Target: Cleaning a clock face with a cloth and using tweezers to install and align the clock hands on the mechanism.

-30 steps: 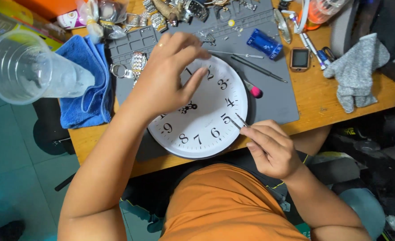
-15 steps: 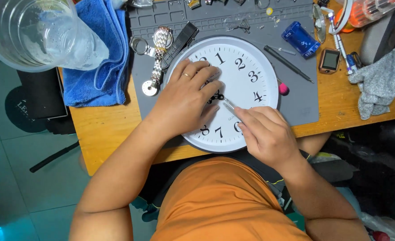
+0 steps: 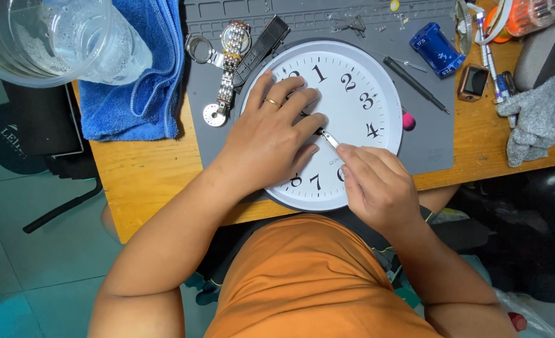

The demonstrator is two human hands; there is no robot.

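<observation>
the right hand (image 3: 378, 188) has crept inward, fingers pinching tweezers (image 3: 329, 138) at the clock (image 3: 352, 94) centre, left hand (image 3: 268, 141) spread flat.

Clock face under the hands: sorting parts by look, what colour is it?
White clock face with black numerals, head view.

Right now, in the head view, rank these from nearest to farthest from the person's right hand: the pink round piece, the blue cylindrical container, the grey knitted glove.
From the right hand:
1. Pink round piece, at the white clock's right rim, just above the hand.
2. Blue cylindrical container, farther up on the grey mat.
3. Grey knitted glove, far right on the wooden table.
</observation>
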